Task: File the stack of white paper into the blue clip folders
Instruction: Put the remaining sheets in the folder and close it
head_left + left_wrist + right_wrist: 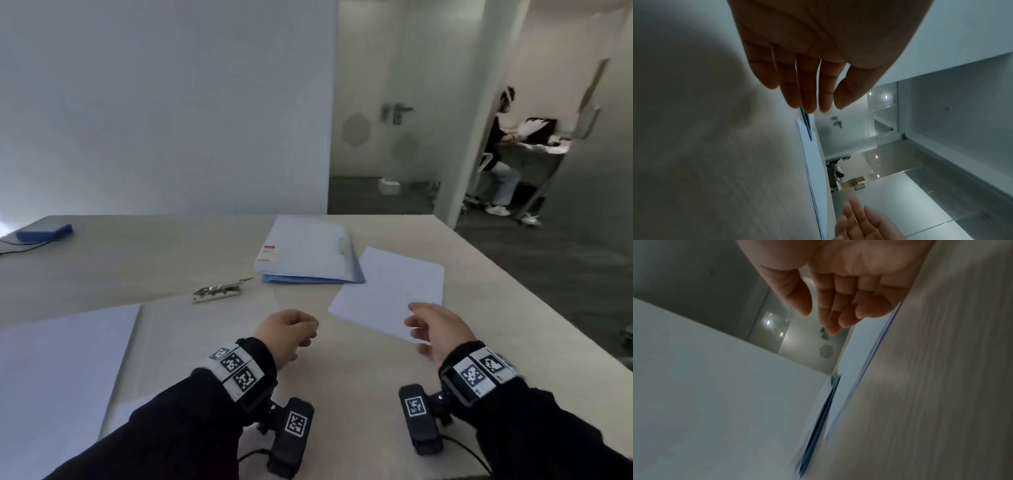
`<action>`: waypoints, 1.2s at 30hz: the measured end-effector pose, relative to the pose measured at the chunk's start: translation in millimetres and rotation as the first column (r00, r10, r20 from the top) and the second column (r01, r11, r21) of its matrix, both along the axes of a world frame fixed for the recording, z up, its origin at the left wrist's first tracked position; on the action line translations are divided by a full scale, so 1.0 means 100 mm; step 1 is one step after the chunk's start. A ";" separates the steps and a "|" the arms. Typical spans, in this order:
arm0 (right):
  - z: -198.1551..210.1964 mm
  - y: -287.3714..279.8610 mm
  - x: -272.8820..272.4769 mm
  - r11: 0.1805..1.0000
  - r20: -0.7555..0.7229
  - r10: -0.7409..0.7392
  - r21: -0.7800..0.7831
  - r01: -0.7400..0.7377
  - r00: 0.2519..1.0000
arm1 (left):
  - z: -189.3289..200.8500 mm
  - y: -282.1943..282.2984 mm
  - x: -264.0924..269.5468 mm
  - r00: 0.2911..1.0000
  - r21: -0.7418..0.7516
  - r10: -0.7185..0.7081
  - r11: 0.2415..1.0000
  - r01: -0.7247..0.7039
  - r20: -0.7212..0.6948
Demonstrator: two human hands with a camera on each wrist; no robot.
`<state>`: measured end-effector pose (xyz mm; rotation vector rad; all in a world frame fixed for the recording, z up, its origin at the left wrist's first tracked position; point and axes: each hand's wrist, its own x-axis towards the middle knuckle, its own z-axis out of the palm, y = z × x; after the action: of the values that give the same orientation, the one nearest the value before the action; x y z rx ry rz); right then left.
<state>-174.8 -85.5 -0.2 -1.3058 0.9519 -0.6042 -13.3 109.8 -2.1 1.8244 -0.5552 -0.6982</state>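
Note:
A stack of blue clip folders [308, 253] lies closed at the middle back of the table. Just right of it sits the stack of white paper [390, 291], askew. My right hand [416, 325] hovers over the paper's near corner with relaxed fingers and holds nothing. My left hand [305, 334] hangs loosely curled and empty above the table, left of the paper. In the left wrist view the left hand [818, 104] has its fingers nearly straight, and the paper [812, 162] shows edge-on. The right wrist view shows the right hand [824, 318] open beside the paper [859, 361] and the folders [818, 426].
A loose metal clip [221, 291] lies left of the folders. At the near left lies a large white sheet [58, 377] beside a clear cover [205, 325]. A blue object [44, 233] with a cable sits far left. A person [500, 154] sits in the back room.

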 end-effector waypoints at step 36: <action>-0.03 -1.04 -2.45 0.906 -0.283 -0.423 -0.146 0.398 0.861 | -0.04 -2.00 -1.39 0.616 0.802 -0.696 0.573 0.168 0.368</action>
<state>-420.2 -189.3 -2.8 -1.2999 1.5043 -0.7859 -152.4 -90.7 -6.5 2.7394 -1.4779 -0.6341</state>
